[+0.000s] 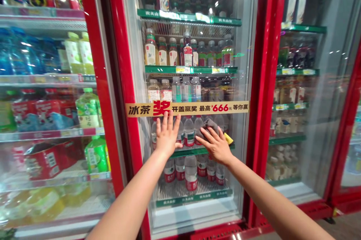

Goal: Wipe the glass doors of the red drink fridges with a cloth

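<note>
My left hand [167,134] lies flat and open on the glass door [242,150] of a red-framed drinks fridge, fingers spread, just under a yellow banner sticker [187,108]. Beside it, my right hand [216,143] presses a grey cloth [209,125] with a yellow edge against the same glass. Behind the glass stand rows of water bottles [191,172] and tea bottles [163,53] on green shelves.
Red door frames [124,93] separate this fridge from a left fridge with blue, green and yellow bottles [87,108] and red cartons [47,159]. Another glass-door fridge [296,93] stands to the right. The floor shows at bottom right.
</note>
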The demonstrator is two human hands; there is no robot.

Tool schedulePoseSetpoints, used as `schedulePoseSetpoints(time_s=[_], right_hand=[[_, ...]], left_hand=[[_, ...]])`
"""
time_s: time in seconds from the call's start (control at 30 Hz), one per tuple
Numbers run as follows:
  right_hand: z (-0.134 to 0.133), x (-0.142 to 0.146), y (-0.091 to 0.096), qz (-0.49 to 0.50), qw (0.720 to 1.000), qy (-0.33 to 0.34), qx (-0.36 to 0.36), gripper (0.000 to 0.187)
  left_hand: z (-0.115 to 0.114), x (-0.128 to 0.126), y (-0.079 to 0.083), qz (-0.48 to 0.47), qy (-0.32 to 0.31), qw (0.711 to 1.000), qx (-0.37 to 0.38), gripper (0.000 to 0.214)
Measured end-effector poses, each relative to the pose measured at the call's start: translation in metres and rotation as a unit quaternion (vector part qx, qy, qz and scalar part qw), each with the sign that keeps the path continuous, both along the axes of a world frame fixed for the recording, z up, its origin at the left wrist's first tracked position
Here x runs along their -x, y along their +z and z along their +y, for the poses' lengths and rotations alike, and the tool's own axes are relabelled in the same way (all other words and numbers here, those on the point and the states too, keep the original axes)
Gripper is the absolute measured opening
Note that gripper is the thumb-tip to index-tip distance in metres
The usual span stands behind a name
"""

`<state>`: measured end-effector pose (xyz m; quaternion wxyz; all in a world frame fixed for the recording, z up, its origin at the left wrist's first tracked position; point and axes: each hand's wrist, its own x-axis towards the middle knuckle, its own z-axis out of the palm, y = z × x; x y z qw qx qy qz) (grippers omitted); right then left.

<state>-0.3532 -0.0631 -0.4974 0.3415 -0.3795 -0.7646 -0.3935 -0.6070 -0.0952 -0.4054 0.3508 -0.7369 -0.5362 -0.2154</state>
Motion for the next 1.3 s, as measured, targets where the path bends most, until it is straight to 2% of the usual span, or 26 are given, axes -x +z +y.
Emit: schedulePoseSetpoints(time_s=[0.07, 0.13, 0.23, 0.3, 0.4, 0.53, 0.63, 0.73, 0.8, 0.87, 0.93, 1.03, 1.1, 1.2, 1.3], right_hand=[[-0.001, -0.016, -0.004, 0.017, 1.0, -0.004, -0.006, 0.063], [0.003, -0.017, 0.008, 0.098, 0.994, -0.037, -0.024, 0.061], [0.012, 0.015, 0.038, 0.19, 0.978, -0.078, -0.037, 0.062], [0.012, 0.045, 0.049, 0.177, 0.981, -0.07, -0.028, 0.065], [0.005, 0.064, 0.04, 0.088, 0.996, -0.016, -0.016, 0.067], [-0.006, 0.032, 0.02, -0.029, 0.999, 0.027, -0.003, 0.066], [-0.003, 0.015, 0.032, 0.0, 1.0, 0.004, -0.014, 0.063], [0.002, 0.036, 0.052, 0.102, 0.994, -0.026, -0.038, 0.063], [0.002, 0.056, 0.055, 0.124, 0.991, -0.026, -0.041, 0.064], [-0.002, 0.067, 0.048, 0.087, 0.996, -0.007, -0.029, 0.065], [-0.008, 0.061, 0.039, 0.009, 1.0, 0.025, -0.008, 0.067], [-0.014, 0.039, 0.038, -0.071, 0.996, 0.051, 0.009, 0.071], [-0.013, 0.035, 0.05, -0.041, 0.999, 0.034, 0.005, 0.072], [-0.011, 0.058, 0.071, 0.047, 0.999, 0.006, -0.006, 0.073], [-0.012, 0.091, 0.069, 0.04, 0.999, 0.023, -0.001, 0.073]], left_hand=[[0.0, 0.0, -0.001, 0.0, 0.0, 1.0, 0.003, 0.148], [0.002, 0.0, -0.002, 0.001, -0.001, 1.0, 0.0, 0.148], [0.004, 0.001, -0.006, 0.001, 0.002, 1.0, -0.013, 0.148], [0.005, 0.001, -0.008, 0.003, 0.002, 1.0, -0.021, 0.149], [0.004, 0.002, -0.009, 0.007, -0.001, 1.0, -0.024, 0.151], [0.003, 0.003, -0.009, 0.005, -0.004, 1.0, -0.015, 0.15], [0.005, 0.004, -0.011, 0.003, -0.01, 1.0, -0.014, 0.151], [0.007, 0.004, -0.012, -0.003, -0.016, 1.0, -0.018, 0.151], [0.007, 0.004, -0.012, -0.005, -0.019, 1.0, -0.022, 0.149], [0.005, 0.007, -0.012, -0.002, -0.028, 0.999, -0.028, 0.146], [0.001, 0.014, -0.014, 0.009, -0.045, 0.998, -0.032, 0.141], [-0.009, 0.034, -0.028, 0.031, -0.06, 0.997, -0.027, 0.131], [-0.017, 0.051, -0.047, 0.034, -0.053, 0.998, -0.023, 0.127], [-0.026, 0.074, -0.079, 0.023, -0.025, 0.999, -0.013, 0.125], [-0.031, 0.086, -0.104, 0.023, -0.003, 1.0, -0.001, 0.123]])
